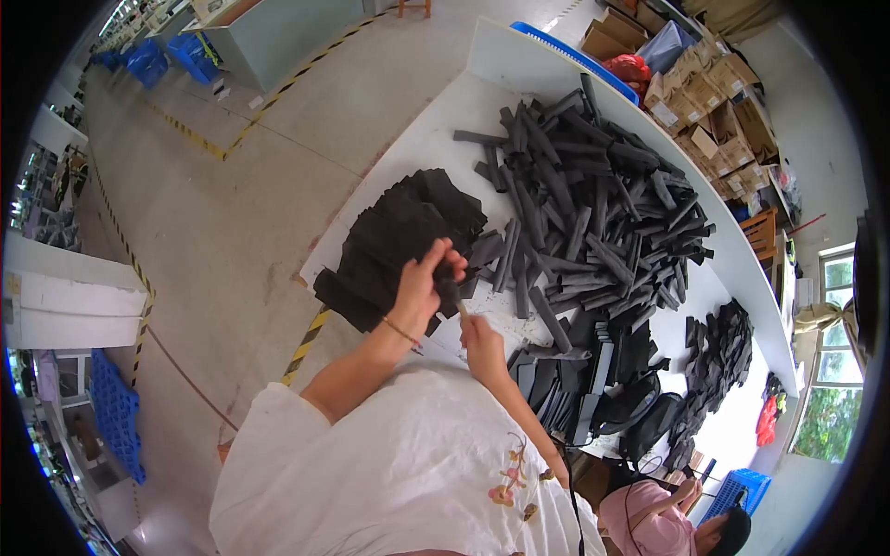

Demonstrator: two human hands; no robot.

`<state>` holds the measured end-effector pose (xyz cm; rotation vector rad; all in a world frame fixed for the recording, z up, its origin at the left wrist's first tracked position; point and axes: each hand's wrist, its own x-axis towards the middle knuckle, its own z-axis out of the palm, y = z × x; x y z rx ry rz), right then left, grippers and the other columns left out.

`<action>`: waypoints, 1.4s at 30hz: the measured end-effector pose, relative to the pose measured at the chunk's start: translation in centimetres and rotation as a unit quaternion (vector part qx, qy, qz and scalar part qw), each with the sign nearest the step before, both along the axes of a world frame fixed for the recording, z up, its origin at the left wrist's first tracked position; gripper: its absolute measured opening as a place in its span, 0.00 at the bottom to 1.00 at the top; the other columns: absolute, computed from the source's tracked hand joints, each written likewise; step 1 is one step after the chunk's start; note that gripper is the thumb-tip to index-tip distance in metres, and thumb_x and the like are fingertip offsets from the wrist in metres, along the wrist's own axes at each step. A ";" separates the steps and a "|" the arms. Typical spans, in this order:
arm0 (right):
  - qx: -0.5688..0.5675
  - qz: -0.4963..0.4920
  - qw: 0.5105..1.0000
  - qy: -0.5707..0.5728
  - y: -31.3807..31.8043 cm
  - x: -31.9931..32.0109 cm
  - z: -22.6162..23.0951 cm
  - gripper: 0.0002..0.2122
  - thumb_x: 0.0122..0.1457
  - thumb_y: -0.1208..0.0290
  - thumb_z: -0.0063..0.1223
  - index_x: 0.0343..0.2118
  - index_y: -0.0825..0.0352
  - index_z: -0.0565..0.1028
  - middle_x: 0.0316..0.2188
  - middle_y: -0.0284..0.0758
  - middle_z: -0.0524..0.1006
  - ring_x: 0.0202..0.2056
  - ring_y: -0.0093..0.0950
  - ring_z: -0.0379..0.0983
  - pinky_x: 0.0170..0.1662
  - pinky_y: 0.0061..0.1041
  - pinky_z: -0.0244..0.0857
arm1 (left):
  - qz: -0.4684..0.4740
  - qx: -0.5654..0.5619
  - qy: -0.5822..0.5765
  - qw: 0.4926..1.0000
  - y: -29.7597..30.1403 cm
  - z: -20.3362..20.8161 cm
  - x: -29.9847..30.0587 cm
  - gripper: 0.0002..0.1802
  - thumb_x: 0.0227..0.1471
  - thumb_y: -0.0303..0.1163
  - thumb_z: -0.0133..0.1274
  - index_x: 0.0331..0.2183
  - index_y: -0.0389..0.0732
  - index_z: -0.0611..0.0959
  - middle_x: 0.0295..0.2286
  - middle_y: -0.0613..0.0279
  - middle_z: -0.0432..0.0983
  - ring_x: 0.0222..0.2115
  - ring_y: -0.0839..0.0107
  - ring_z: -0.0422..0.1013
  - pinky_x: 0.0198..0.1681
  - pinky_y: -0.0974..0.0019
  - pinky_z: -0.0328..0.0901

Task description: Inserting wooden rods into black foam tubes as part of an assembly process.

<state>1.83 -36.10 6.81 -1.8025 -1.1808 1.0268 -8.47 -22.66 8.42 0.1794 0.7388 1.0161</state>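
My left hand (422,287) is raised over the near left part of the white table, its fingers curled around a small dark piece (449,289). Close by on its right, my right hand (483,347) is closed on a thin tan stick-like thing (464,309), whose upper end meets the dark piece. Whether the two are joined I cannot tell. Beneath and beyond my left hand lies a heap of flat black pieces (399,227), overlapping in layers. To the right spreads a large pile of rolled black strips (593,204).
Black pouches (649,422) and flat dark panels (556,398) crowd the table's near right, beside another black heap (718,357). A person in pink (654,519) works at lower right. Cardboard boxes (709,111) stack beyond the table's raised rim (742,241). Striped tape (306,347) marks the floor.
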 end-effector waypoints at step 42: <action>0.180 -0.015 0.983 -0.011 -1.5 4.7 5.2 0.17 0.47 0.74 0.64 0.40 0.68 0.71 0.26 0.28 0.66 0.21 0.17 0.57 0.23 0.18 0.53 | 0.127 -0.010 0.019 0.992 8.0 0.4 2.4 0.15 0.59 0.42 0.46 0.26 0.43 0.74 0.12 0.73 0.57 0.09 0.80 0.51 0.13 0.74 0.48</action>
